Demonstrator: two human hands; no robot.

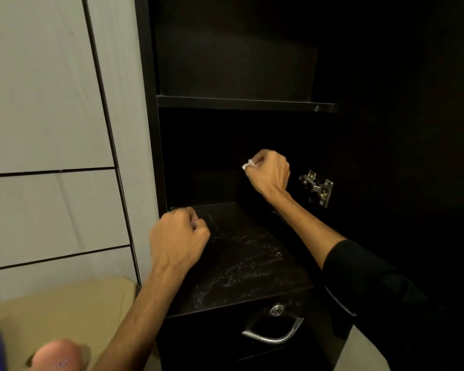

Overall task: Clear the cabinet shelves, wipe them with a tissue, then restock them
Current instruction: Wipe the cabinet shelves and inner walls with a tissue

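Two bare hands reach into a dark cabinet [150, 129]. The right hand [269, 171] is raised inside the lower compartment, fingers curled around a small white tissue [248, 164] that pokes out at its fingertips, close to the back wall. The left hand [178, 236] is closed in a loose fist, holding nothing visible, at the front left of the lower shelf [249, 261], which shows pale streaks. A metal hinge [318, 187] sits to the right; a drawer handle [273, 333] hangs below.
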